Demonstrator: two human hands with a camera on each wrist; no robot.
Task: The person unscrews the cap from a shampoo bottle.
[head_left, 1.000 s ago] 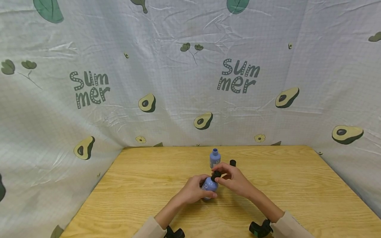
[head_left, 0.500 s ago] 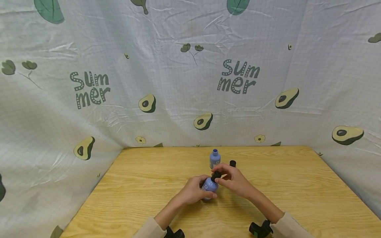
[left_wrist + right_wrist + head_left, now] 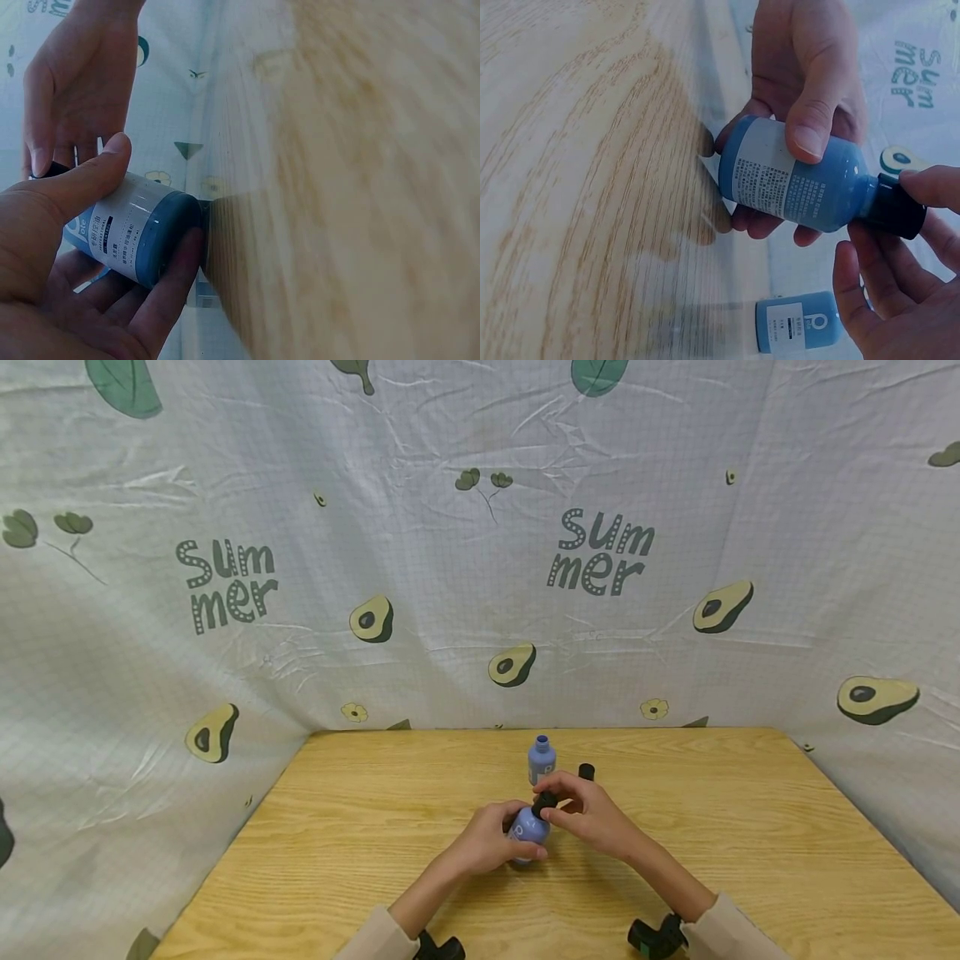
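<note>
My left hand (image 3: pixel 483 842) grips a small blue bottle (image 3: pixel 529 828) round its body, with the thumb on the near side. The bottle leans to the right, its base close over the table. On its neck sits a black cap (image 3: pixel 545 804), which my right hand (image 3: pixel 594 817) pinches between thumb and fingers. In the right wrist view, the bottle (image 3: pixel 829 184) shows a pale label with fine print, and the cap (image 3: pixel 895 208) meets its neck. The left wrist view shows more label on the bottle (image 3: pixel 124 225), while fingers hide part of it.
A second blue bottle (image 3: pixel 542 758), uncapped, stands upright on the wooden table (image 3: pixel 360 827) behind the hands. Right of it is another black cap (image 3: pixel 587 771), partly hidden by my right hand. A white printed sheet (image 3: pixel 442 568) hangs round the table's back and sides.
</note>
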